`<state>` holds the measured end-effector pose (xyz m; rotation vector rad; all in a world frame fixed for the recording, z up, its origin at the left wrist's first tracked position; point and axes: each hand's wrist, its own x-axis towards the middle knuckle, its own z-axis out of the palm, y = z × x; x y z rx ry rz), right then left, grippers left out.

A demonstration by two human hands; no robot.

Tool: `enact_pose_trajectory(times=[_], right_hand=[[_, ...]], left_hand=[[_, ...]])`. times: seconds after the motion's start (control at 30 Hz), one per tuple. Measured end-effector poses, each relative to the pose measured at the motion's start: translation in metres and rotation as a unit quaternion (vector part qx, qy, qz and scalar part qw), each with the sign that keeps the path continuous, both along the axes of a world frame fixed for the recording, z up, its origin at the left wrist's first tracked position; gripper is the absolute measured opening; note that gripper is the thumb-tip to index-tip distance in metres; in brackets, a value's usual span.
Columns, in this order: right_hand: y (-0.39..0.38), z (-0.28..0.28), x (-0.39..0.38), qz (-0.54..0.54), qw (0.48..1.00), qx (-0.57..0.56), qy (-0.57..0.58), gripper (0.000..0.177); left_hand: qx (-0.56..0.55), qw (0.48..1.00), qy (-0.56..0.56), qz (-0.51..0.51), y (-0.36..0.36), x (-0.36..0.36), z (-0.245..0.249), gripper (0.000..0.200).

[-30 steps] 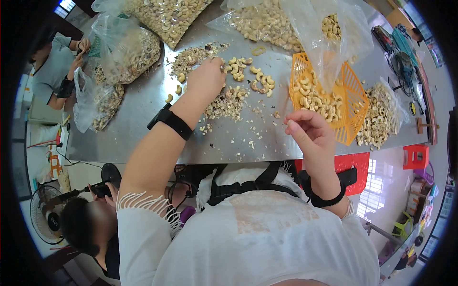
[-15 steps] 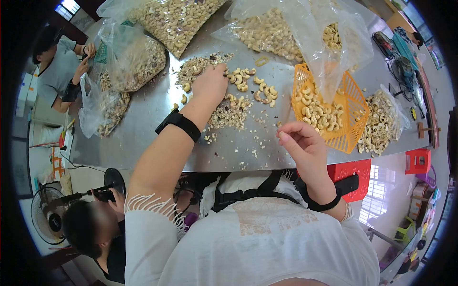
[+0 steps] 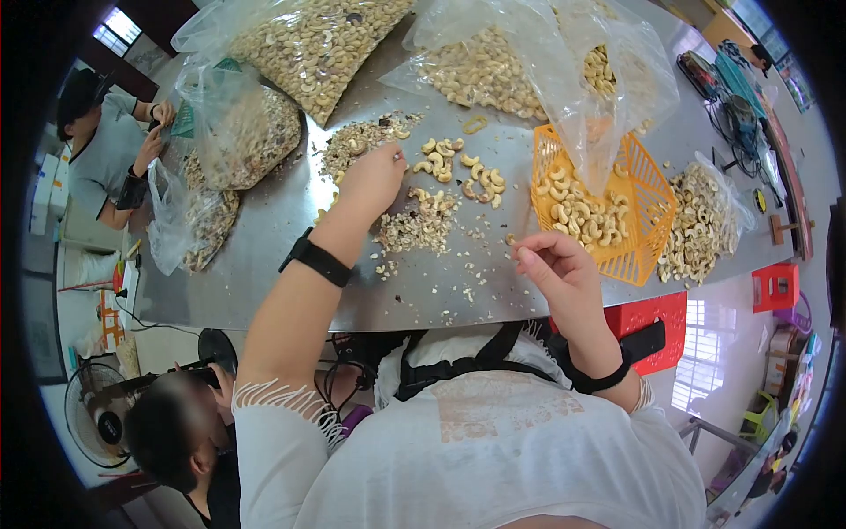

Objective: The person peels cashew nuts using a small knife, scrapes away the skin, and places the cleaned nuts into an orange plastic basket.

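My left hand (image 3: 372, 179) reaches over the steel table (image 3: 264, 238), fingers bunched at the edge of a heap of broken cashew bits (image 3: 357, 137), next to a small group of whole cashews (image 3: 458, 167). Whether it pinches a nut I cannot tell. My right hand (image 3: 557, 269) is raised near the table's front edge with its fingers curled loosely; nothing shows in it. Just beyond it stands an orange plastic basket (image 3: 648, 181) with cashews inside. A second heap of broken pieces (image 3: 419, 225) lies between my hands.
Clear plastic bags of cashews (image 3: 317, 40) (image 3: 502, 62) (image 3: 242, 123) lie at the table's far side, and another pile (image 3: 701, 220) lies to the right. A person in grey (image 3: 97, 150) sits at the left end. Another person (image 3: 172, 432) crouches below, beside a fan (image 3: 97, 419).
My left hand has drawn back slightly from the whole cashews toward the broken heap. My right hand has sunk lower toward the table edge. The camera view shifted a little.
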<state>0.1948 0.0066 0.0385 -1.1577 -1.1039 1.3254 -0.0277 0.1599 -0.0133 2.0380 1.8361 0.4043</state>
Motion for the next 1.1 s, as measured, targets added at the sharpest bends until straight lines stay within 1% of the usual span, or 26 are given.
enact_pose_trajectory(times=[0.03,0.07,0.13,0.17,0.2,0.27,0.4,0.47,0.5,0.57,0.6,0.67,0.7,0.73,0.77,0.8,0.83,0.87,0.9,0.93,0.97,1.0,1.07,1.1], right_hand=[[0.001,0.0,0.002,-0.002,1.0,-0.004,-0.016,0.014],[0.001,-0.001,0.004,0.0,1.0,-0.005,-0.016,0.014],[0.002,-0.002,0.006,-0.011,1.0,-0.012,-0.004,0.014],[0.002,-0.003,0.006,-0.01,1.0,-0.012,-0.004,0.014],[0.001,-0.004,0.006,-0.016,1.0,-0.011,0.008,0.014],[0.0,-0.005,0.007,-0.023,1.0,-0.009,0.02,0.014],[-0.001,-0.005,0.006,-0.024,0.999,-0.01,0.03,0.014],[-0.002,-0.005,0.006,-0.03,0.999,-0.012,0.031,0.014],[-0.002,-0.005,0.007,-0.03,0.999,-0.013,0.031,0.014],[-0.003,-0.007,0.01,-0.031,0.999,-0.015,0.03,0.014],[-0.003,-0.009,0.011,-0.031,0.999,-0.021,0.028,0.014],[-0.005,-0.012,0.011,-0.031,0.999,-0.028,0.027,0.014],[-0.005,-0.013,0.01,-0.032,0.999,-0.023,0.029,0.014],[-0.005,-0.013,0.011,-0.032,0.999,-0.018,0.031,0.014],[-0.005,-0.014,0.01,-0.036,0.999,-0.02,0.031,0.014],[-0.005,-0.014,0.009,-0.034,0.999,-0.019,0.025,0.014],[-0.004,-0.014,0.007,-0.032,0.999,-0.018,0.019,0.014],[-0.005,-0.013,0.004,-0.036,0.999,-0.025,0.018,0.014],[-0.004,-0.009,-0.003,-0.016,1.0,0.002,0.012,0.014],[-0.003,-0.008,-0.009,0.003,1.0,0.029,0.008,0.015],[-0.002,-0.01,-0.013,0.016,0.999,0.051,-0.002,0.023],[-0.001,-0.009,-0.016,0.013,0.999,0.047,-0.003,0.023],[0.0,0.001,-0.023,0.052,0.996,0.072,0.023,0.031],[0.0,0.005,-0.025,0.056,0.996,0.059,0.037,0.036]], left_hand=[[-0.031,0.999,-0.018,-0.005,-0.001,-0.004,0.001,0.021],[-0.033,0.999,-0.018,-0.004,0.0,-0.008,0.003,0.021],[-0.066,0.997,-0.02,-0.031,0.004,-0.016,0.007,0.027],[-0.059,0.997,-0.055,-0.018,0.006,-0.019,0.007,0.026],[-0.06,0.997,-0.055,-0.018,0.008,-0.022,0.007,0.026],[-0.009,0.998,-0.033,-0.043,0.011,-0.027,0.007,0.023],[-0.017,0.997,-0.018,-0.071,0.008,-0.026,0.007,0.024],[-0.049,0.992,0.031,-0.11,0.008,-0.025,0.006,0.026],[-0.05,0.992,0.03,-0.11,0.005,-0.023,0.006,0.026],[-0.039,0.996,0.03,-0.072,0.0,-0.018,0.008,0.024],[-0.04,0.996,0.03,-0.072,0.001,-0.019,0.006,0.024],[0.002,0.995,0.04,-0.086,0.004,-0.022,0.0,0.024],[0.001,0.995,0.04,-0.086,0.001,-0.022,0.004,0.024],[-0.062,0.993,-0.08,-0.053,-0.003,-0.019,0.014,0.023],[-0.126,0.972,-0.198,-0.019,-0.008,-0.016,0.026,0.023],[-0.13,0.971,-0.197,-0.023,-0.017,-0.011,0.04,0.023],[-0.184,0.942,-0.281,-0.015,-0.03,-0.005,0.057,0.023],[-0.241,0.901,-0.362,-0.006,-0.044,0.001,0.068,0.023],[-0.244,0.9,-0.361,-0.006,-0.055,0.005,0.074,0.023],[-0.265,0.877,-0.4,-0.034,-0.065,0.01,0.078,0.023],[-0.285,0.851,-0.437,-0.061,-0.075,0.013,0.082,0.023],[-0.29,0.849,-0.437,-0.061,-0.083,0.015,0.086,0.023],[-0.303,0.844,-0.434,-0.081,-0.096,0.019,0.094,0.021],[-0.307,0.843,-0.435,-0.082,-0.103,0.021,0.097,0.021]])
